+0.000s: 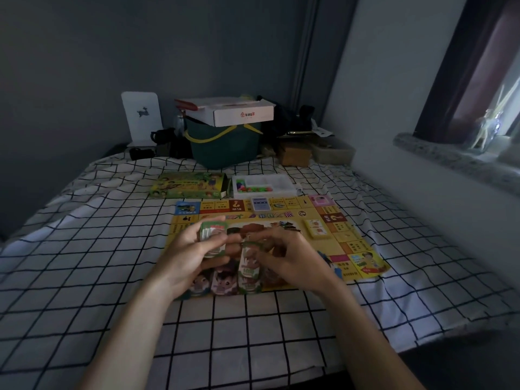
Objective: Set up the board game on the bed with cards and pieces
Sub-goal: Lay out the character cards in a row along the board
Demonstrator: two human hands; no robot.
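A yellow game board (349,243) lies flat on the checked bed sheet. My left hand (188,254) grips a stack of play-money notes (213,232) above the board's middle. My right hand (289,260) pinches a single green note (249,263) by its top end, just right of the stack. Several sorted notes (225,282) lie in a row along the board's near edge, partly hidden by my hands. A blue card deck (261,204) sits on the board's far edge and a yellow card deck (317,229) at its right.
Beyond the board lie the green game box (188,185) and a white tray (284,187) with coloured pieces. A green bin (225,147) topped by a white carton, bags and boxes stand at the head of the bed. The window ledge (450,156) runs along the right.
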